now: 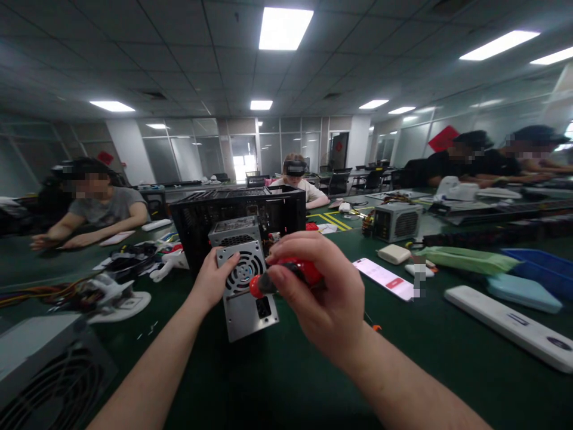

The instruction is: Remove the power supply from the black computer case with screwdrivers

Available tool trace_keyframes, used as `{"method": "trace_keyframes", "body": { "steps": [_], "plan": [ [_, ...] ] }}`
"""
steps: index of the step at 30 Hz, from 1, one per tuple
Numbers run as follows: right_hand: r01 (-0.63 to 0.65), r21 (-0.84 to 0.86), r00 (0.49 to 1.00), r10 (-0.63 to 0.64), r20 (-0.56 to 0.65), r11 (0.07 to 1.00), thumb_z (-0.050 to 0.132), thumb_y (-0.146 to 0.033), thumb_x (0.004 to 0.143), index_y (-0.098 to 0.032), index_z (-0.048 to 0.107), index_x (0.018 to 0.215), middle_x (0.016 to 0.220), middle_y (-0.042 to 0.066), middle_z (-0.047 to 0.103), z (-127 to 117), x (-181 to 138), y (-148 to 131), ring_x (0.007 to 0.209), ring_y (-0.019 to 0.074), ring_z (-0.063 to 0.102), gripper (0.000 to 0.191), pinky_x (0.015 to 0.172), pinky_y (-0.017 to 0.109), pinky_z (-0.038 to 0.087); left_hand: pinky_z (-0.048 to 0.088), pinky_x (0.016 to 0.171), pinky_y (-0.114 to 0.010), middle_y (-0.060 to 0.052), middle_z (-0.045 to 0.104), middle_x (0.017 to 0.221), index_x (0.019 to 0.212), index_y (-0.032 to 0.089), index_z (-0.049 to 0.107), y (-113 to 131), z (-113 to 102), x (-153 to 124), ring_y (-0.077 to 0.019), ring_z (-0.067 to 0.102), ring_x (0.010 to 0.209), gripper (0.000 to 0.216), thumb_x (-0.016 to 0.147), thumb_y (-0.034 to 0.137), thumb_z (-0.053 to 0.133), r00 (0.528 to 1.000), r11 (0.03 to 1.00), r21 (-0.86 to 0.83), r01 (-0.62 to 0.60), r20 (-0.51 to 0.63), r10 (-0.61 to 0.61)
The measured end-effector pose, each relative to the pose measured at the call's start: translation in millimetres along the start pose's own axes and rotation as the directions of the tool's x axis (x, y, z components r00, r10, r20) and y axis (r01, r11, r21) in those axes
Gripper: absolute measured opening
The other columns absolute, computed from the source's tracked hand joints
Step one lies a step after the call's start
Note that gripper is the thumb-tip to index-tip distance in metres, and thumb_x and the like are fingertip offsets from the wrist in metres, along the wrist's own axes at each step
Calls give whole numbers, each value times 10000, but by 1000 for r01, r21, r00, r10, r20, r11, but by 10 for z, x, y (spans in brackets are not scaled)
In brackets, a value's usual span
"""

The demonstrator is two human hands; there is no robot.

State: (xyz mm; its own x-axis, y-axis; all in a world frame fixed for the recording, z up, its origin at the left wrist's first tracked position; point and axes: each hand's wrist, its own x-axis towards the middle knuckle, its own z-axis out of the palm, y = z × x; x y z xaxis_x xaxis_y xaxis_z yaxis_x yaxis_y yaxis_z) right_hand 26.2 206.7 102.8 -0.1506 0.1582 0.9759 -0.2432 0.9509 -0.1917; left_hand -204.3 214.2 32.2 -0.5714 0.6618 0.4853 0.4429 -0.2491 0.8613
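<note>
Power supply unit (245,283) standing on the green worktop (277,370): left hand (213,279) is gripping its left edge; right hand (323,292) is closing around a red-handled screwdriver (286,276) just before it.

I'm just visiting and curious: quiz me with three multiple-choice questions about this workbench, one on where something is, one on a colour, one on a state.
1. Where does the smartphone lie?
A. right of the hands, on the green table
B. on top of the black computer case
C. in the blue tray

2. What colour is the screwdriver handle?
A. yellow
B. red
C. blue

3. What is the left hand doing?
A. lying flat on the table
B. holding the smartphone
C. gripping the grey power supply

Answers: 1 A, it lies screen-up on the table. 2 B, red shows inside the right hand. 3 C, the fingers touch the unit's fan side.
</note>
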Motion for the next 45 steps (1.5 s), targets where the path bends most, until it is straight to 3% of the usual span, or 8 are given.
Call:
{"method": "trace_keyframes", "body": {
  "steps": [6,11,20,24,29,35,41,45],
  "plan": [
    [-267,35,840,215,499,963,695,-251,914,-206,614,1107,1074,10,660,-480,195,-157,993,133,648,214,831,237,545,521,897,-458,-66,707,884,830,218,600,61,8,-24,-308,676,929,485,615,637,713,999,999,-14,41,-6,-41],
    [-236,3,685,164,710,972,614,-56,912,-198,595,1154,1188,15,667,-682,272,-200,1101,93,636,281,964,170,506,514,915,-454,-69,708,897,845,207,612,68,4,-30,-308,680,936,497,606,632,710,999,999,-17,47,4,-47],
    [-370,-80,762,352,543,925,894,-275,754,-215,677,931,869,-68,726,-576,253,-273,740,78,669,286,623,146,511,498,937,-459,-68,715,913,866,205,633,-8,-5,-2,-316,672,962,522,614,652,724,999,998,-20,53,5,-53],
    [-267,-257,924,322,203,929,836,-338,796,-203,580,718,569,-78,558,-381,155,-173,467,72,460,300,397,199,324,476,982,-462,-74,721,952,874,206,644,-67,-11,22,-318,660,1009,529,614,657,734,999,999,-19,46,6,-45],
    [-71,-186,990,47,-132,980,541,-243,970,-209,604,928,904,37,687,-30,1,198,832,150,654,83,726,291,534,483,961,-473,-80,723,945,879,204,638,-84,-20,29,-323,667,984,536,621,664,732,998,998,-14,55,17,-54],
    [-5,-77,991,16,135,997,642,-269,954,-198,649,942,900,10,661,-207,127,180,824,116,639,72,727,236,548,477,962,-467,-66,722,916,865,208,637,-66,-23,25,-318,663,972,536,621,676,732,999,999,-2,44,6,-44],
    [-207,-42,779,190,598,977,611,-67,910,-159,584,1226,1262,69,613,-584,266,-72,1203,113,605,331,1040,213,493,483,940,-442,-58,713,910,866,205,646,-69,-19,19,-299,660,953,500,652,651,718,1000,1000,1,27,4,-27],
    [-200,-84,759,209,617,976,607,-47,931,-198,630,1176,1208,15,671,-620,267,-126,1167,88,617,289,1001,176,480,489,930,-437,-55,706,905,856,207,646,-51,-17,4,-296,661,952,477,655,632,727,1000,1000,3,14,-5,-14]
  ]
}}
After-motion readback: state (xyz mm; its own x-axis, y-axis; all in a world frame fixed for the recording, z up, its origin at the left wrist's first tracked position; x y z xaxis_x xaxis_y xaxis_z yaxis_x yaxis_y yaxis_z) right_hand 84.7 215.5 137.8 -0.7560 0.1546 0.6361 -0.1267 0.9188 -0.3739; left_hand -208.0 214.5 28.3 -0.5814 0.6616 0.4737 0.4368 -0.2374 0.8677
